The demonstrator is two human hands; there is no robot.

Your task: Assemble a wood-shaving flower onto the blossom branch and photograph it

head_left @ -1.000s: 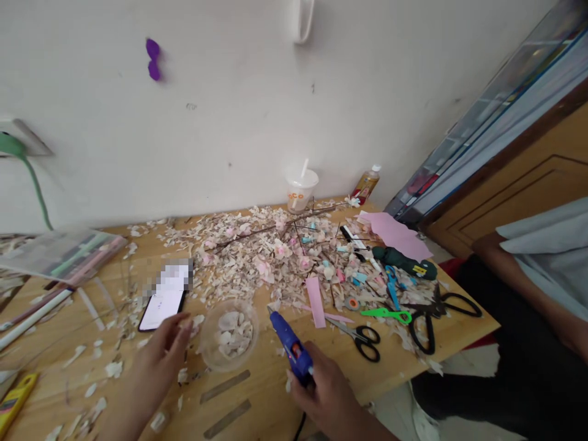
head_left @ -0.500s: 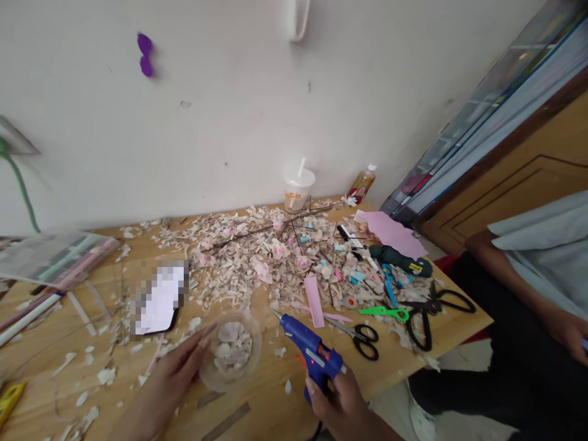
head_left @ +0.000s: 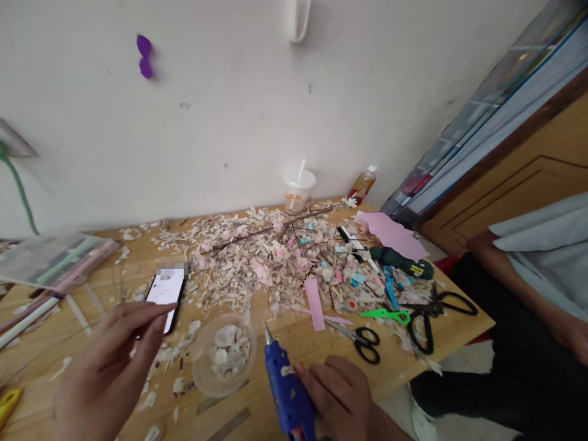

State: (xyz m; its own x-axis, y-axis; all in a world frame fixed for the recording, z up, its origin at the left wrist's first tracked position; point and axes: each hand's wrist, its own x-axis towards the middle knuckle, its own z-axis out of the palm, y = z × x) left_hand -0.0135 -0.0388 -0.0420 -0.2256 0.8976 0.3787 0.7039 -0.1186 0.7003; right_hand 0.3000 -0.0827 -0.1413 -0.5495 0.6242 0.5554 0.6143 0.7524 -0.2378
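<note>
My left hand [head_left: 110, 361] is over the lower end of a phone [head_left: 169, 285] with a lit screen, its fingers stretched forward and nothing visible in them. It is apart from the clear plastic tub [head_left: 198, 361], which holds several pale petal-like flakes [head_left: 232, 349]. My right hand [head_left: 337, 389] is closed at the side of a blue hot glue gun [head_left: 285, 383], whose metal nozzle points away from me. The gun's handle is hidden or out of frame. A pale flake [head_left: 288, 370] shows against its barrel near my fingertips.
Shavings [head_left: 229, 263] with pink flowers and a thin branch cover the table's back. Scissors [head_left: 362, 340], green scissors [head_left: 386, 315] and pink paper [head_left: 390, 236] lie right. A cup [head_left: 298, 187] and bottle [head_left: 362, 184] stand behind. Another person's arm [head_left: 528, 294] is at the right.
My left hand has let go of the tub and moved left, over the phone. The glue gun has come nearer to me and turned, nozzle pointing more straight ahead, with my right hand beside it.
</note>
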